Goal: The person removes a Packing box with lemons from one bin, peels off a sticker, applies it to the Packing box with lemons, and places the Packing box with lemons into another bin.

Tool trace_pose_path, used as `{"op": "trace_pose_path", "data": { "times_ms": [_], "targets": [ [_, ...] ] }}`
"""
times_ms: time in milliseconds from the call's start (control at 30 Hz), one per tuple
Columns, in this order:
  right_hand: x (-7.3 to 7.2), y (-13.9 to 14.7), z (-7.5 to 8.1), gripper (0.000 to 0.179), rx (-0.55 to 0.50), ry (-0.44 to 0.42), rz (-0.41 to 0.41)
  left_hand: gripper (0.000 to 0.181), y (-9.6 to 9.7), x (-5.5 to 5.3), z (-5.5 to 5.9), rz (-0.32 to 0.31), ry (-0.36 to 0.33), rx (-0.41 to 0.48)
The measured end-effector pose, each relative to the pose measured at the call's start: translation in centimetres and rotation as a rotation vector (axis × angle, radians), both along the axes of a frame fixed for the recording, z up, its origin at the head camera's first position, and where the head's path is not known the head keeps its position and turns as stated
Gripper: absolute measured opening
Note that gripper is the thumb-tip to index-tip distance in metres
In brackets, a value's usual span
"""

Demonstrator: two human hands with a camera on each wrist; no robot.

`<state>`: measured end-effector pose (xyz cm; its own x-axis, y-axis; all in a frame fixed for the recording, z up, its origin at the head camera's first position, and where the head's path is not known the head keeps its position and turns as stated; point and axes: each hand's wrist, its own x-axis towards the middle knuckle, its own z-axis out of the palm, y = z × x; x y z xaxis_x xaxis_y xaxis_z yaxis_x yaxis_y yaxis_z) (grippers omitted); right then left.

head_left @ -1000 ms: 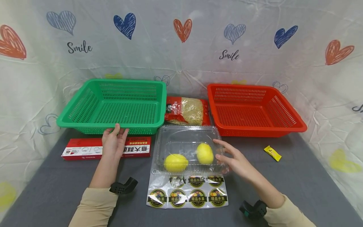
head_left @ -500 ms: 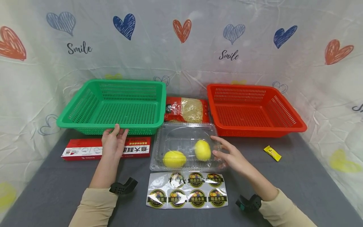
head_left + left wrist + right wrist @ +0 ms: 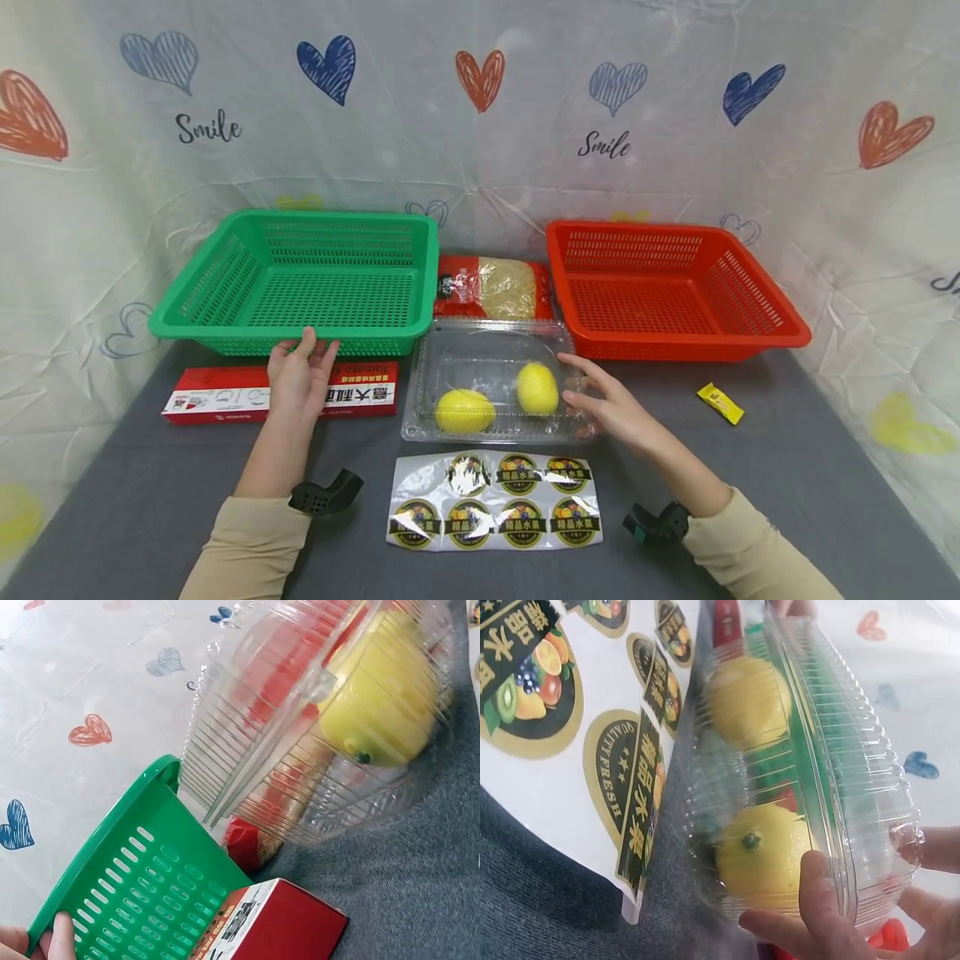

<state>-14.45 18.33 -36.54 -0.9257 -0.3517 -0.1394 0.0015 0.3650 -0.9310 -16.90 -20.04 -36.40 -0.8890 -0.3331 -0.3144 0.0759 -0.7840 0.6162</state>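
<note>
Two lemons (image 3: 537,389) sat inside a clear plastic box (image 3: 480,375), lid down, mid-counter between the baskets. Right hand (image 3: 611,410) grasped the box's right end — thumb and fingers around it, seen best in the right wrist view. Could not tell whether the box touched the counter (image 3: 352,550) or was slightly raised. Left hand (image 3: 302,371) gripped the near rim of the green basket (image 3: 375,329), thumb over the top, fingers below.

Red carton (image 3: 225,396) lay just in front of the green basket, partly hidden by the left hand and forearm. Noodle bag (image 3: 506,287) lay right behind the box, between the green basket and the red basket (image 3: 675,337). Sticker sheet (image 3: 495,525) lay flat on the near side of the box — round labels, two rows. Small yellow packet (image 3: 721,403) was out to the right, in front of the red basket. Heart-print cloth (image 3: 405,117) hung behind everything.
</note>
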Motion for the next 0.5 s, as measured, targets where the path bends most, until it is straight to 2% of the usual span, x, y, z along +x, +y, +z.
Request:
{"op": "trace_pose_path", "data": {
  "times_ms": [100, 333, 500],
  "targets": [
    [-0.26, 0.03, -0.10, 0.055, 0.010, -0.021, 0.004, 0.024, -0.09, 0.09, -0.05, -0.001, 0.003, -0.028],
    [-0.32, 0.21, -0.07, 0.057, 0.060, -0.023, 0.037, 0.028, -0.18, 0.15, -0.04, -0.033, -0.004, -0.227],
    [-0.36, 0.46, -0.05, 0.058, 0.092, -0.013, 0.049, 0.029, -0.35, 0.29, 0.16, -0.067, -0.007, -0.256]
  ]
}}
